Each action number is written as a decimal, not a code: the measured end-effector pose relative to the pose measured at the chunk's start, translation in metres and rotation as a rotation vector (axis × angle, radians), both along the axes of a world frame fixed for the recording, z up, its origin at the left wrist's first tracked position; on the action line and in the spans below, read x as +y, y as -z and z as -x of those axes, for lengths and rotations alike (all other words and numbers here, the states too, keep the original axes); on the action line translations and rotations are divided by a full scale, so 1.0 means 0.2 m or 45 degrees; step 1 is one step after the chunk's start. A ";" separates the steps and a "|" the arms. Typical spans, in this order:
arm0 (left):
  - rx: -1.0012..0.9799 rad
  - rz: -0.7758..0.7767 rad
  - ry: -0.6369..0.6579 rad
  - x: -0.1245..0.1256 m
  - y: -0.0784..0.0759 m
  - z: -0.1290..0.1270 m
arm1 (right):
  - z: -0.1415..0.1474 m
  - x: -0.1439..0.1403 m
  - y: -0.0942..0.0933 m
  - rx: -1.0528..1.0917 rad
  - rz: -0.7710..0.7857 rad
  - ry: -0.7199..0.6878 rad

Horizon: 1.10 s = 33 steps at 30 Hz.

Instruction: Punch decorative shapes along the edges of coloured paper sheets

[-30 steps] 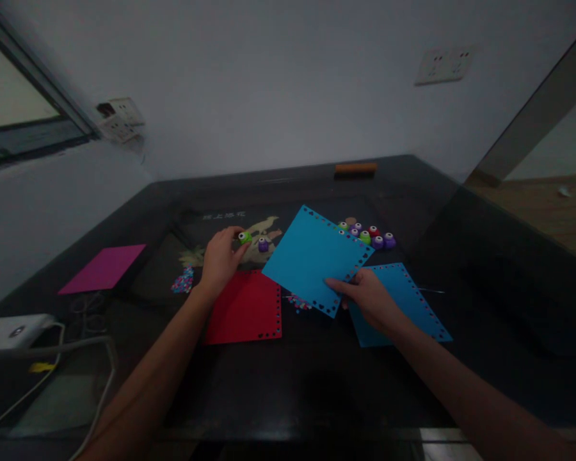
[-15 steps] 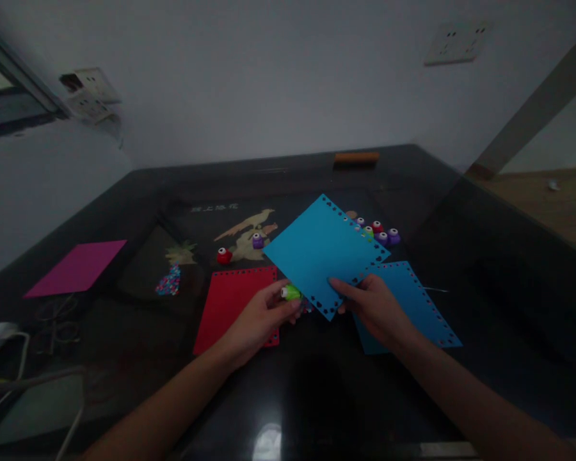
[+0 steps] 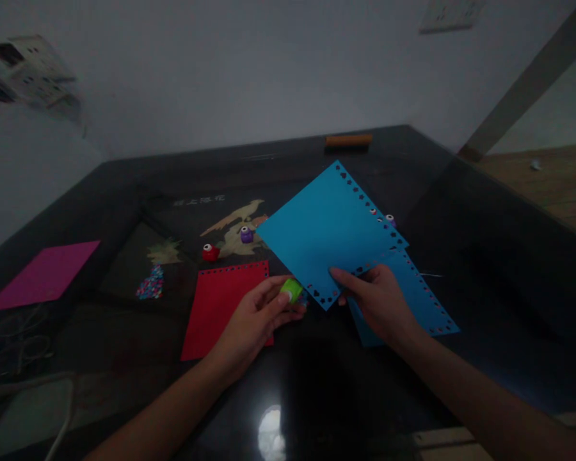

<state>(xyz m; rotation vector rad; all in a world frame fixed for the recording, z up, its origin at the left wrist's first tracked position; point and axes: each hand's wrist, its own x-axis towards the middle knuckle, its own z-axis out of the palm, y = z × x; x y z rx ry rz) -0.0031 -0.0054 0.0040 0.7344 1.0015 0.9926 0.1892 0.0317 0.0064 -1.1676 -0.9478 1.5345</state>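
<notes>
Raised higher, blue sheet [image 3: 329,237] pinched by right hand [image 3: 377,301]; left hand [image 3: 259,317] grips green punch [image 3: 291,290] beside it.

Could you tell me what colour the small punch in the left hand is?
Green: the small punch held in the left hand shows best in the head view.

Your single head camera looks forward and down from above the near edge of the dark glossy table [image 3: 125,179], close over it, facing the far white wall [image 3: 230,70] beyond.
</notes>
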 end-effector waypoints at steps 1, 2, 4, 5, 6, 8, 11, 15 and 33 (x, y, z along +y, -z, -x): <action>0.013 -0.010 0.002 0.00 0.00 0.00 | 0.00 0.00 0.00 -0.041 -0.031 0.005; 0.022 -0.020 0.006 0.00 0.00 0.00 | -0.01 0.00 0.00 -0.092 -0.061 0.008; 0.029 -0.039 0.013 0.01 0.00 0.00 | -0.01 -0.01 0.00 -0.197 -0.108 0.010; 0.028 -0.047 0.015 0.01 -0.01 0.00 | -0.01 -0.01 0.00 -0.233 -0.123 0.012; 0.028 -0.054 0.017 0.01 -0.01 -0.01 | -0.01 -0.01 0.00 -0.250 -0.135 0.012; 0.030 -0.067 0.014 0.01 -0.01 -0.01 | -0.01 0.00 -0.01 -0.243 -0.153 0.013; 0.058 -0.068 0.014 0.00 -0.01 -0.01 | -0.01 0.00 -0.01 -0.258 -0.162 0.004; 0.071 -0.075 0.022 0.00 -0.01 0.00 | -0.02 0.00 -0.01 -0.316 -0.165 0.014; 0.282 -0.117 0.058 -0.01 -0.04 0.00 | 0.00 -0.05 -0.06 -0.519 -0.346 0.020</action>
